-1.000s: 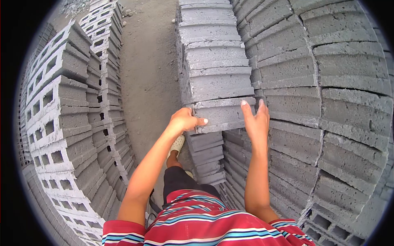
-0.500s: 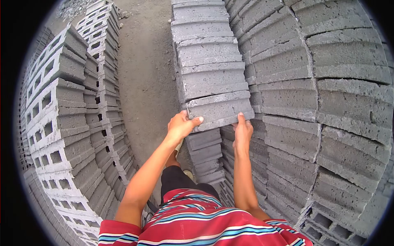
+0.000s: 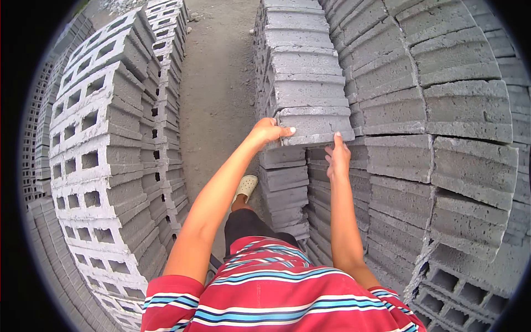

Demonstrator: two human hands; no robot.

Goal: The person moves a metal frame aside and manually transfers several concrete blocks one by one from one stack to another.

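Note:
A grey concrete block (image 3: 315,125) lies at the near end of the top row of a block stack. My left hand (image 3: 266,133) grips its left end, the thumb on top and the fingers curled over the side. At the block's right corner is my right hand (image 3: 339,155), its index fingertip touching the near edge and its other fingers apart below. Beneath the block, the lower courses of the stack (image 3: 285,188) show their near faces.
Tall stacks of hollow blocks (image 3: 91,160) line the left side. A high wall of stacked blocks (image 3: 467,110) stands close on the right. Between the stacks runs a dirt path (image 3: 213,72). A foot in a pale clog (image 3: 247,186) is on the ground.
The view has shifted, with the stacks and block now higher or further right. My right hand's fingers have spread from the block's corner. The foot in the clog shows more fully.

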